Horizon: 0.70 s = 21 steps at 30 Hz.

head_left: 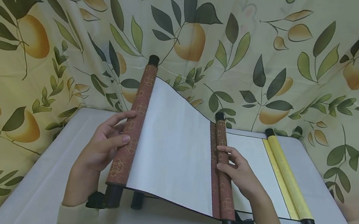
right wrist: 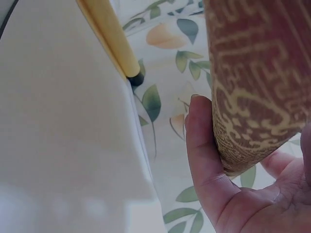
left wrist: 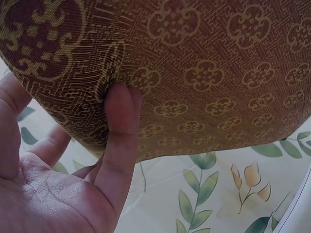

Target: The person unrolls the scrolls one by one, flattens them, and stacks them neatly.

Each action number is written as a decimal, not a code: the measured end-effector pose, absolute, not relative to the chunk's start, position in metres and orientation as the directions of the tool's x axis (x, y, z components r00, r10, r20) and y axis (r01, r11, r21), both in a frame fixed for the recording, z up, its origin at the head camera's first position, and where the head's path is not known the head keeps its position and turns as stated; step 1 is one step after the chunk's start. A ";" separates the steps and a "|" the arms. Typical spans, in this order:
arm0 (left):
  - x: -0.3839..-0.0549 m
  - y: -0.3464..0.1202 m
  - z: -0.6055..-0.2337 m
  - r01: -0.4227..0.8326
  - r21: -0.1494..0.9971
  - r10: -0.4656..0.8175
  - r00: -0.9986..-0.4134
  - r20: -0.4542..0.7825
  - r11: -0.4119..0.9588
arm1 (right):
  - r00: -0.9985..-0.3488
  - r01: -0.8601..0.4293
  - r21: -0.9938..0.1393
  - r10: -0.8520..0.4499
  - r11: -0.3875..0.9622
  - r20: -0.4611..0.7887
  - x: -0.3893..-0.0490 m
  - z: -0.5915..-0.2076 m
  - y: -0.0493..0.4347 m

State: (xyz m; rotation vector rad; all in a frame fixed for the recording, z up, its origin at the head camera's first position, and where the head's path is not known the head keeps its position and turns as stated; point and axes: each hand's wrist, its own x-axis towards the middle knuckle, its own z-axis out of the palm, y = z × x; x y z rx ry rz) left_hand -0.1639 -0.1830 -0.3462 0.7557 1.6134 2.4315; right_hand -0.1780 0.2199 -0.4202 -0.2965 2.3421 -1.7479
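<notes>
A hanging scroll with a blank white sheet (head_left: 176, 144) is held up, partly unrolled, above the table. Its left roll (head_left: 137, 122), thicker and covered in red-brown patterned brocade, is gripped by my left hand (head_left: 102, 144). In the left wrist view a fingertip of the left hand (left wrist: 112, 160) presses into the brocade (left wrist: 204, 75). My right hand (head_left: 242, 173) pinches the thinner brocade-covered right roller (head_left: 224, 168); the right wrist view shows the right hand (right wrist: 243, 204) around that roller (right wrist: 257, 82). Black knobs cap both rollers.
Behind and to the right, a second scroll with a yellow roller (head_left: 288, 174) lies partly unrolled on the white table (head_left: 41, 174). Its blank sheet (head_left: 254, 185) runs under the held scroll. Fruit-and-leaf patterned cloth (head_left: 205, 56) hangs around the table.
</notes>
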 end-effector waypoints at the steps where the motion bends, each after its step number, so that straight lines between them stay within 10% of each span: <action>1: -0.164 -0.183 -0.346 0.161 0.888 0.371 -0.865 0.337 -0.430 | -0.958 -0.038 -0.960 -0.282 0.276 -0.043 -0.178 -0.420 0.220; 21: -0.161 -0.186 -0.343 0.149 0.865 0.343 -0.875 0.341 -0.479 | -0.950 -0.024 -0.969 -0.308 0.248 -0.056 -0.178 -0.419 0.217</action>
